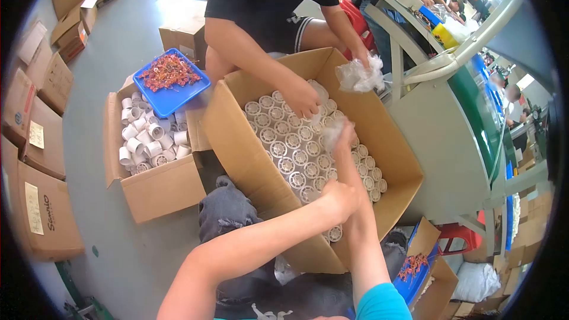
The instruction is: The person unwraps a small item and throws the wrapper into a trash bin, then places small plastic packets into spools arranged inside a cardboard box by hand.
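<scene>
A large open cardboard box [237, 142] stands in front of me, filled with rows of round white plastic parts [293, 141] with slotted tops. My right hand [345, 136] reaches far into it and grips a crumpled piece of clear plastic [332, 137] above the parts. My left hand [342, 197] is closed, low over the box beside my right forearm; its fingertips are hidden. Across the box, another person's hand [303, 101] reaches down to the parts, while that person's other hand [366, 62] holds a bunched clear plastic bag [360, 76].
On the left, a smaller carton [155, 188] holds white cylindrical cups [142, 136], with a blue tray [168, 105] of small red wired parts resting on its edge. Stacked cartons [44, 207] line the far left. A grey-green machine frame [430, 136] stands close on the right.
</scene>
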The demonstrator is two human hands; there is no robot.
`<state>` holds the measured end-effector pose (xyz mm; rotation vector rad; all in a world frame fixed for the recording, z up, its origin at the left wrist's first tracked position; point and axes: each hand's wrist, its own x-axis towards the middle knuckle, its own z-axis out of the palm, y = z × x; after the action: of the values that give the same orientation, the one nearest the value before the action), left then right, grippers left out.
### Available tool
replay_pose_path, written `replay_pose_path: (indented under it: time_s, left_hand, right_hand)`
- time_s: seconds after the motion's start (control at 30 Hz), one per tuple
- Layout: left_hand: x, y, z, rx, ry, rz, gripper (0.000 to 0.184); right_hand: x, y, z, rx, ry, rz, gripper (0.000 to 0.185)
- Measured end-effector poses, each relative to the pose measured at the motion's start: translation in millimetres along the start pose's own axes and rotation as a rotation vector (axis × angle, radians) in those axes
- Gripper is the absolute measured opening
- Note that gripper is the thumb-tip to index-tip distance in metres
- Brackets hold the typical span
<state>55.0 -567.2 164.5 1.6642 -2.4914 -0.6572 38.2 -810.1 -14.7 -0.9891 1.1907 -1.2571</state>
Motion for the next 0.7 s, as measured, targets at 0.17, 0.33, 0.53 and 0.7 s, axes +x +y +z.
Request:
replay_pose_path:
  time_s: [0.17, 0.33, 0.53, 0.7]
  left_hand:
    - [-1.1, 3.1, -7.2, -0.016, -0.042, 0.016, 0.017]
    - [0.9, 1.6, -9.1, -0.026, -0.058, 0.008, 0.017]
    - [4.4, 0.2, -4.0, -0.039, -0.055, 0.0, 0.019]
    - [4.9, -1.1, -3.8, -0.073, -0.054, -0.004, 0.021]
  right_hand:
    - [-4.8, -42.7, 7.9, 0.659, -0.4, 0.236, 0.062]
    - [-17.1, -62.7, 8.4, 0.659, -0.416, 0.301, 0.075]
    - [-23.8, -71.1, 2.9, 0.656, -0.541, 0.318, 0.077]
    - [-32.7, -86.2, 2.7, 0.623, -0.606, 0.29, 0.071]
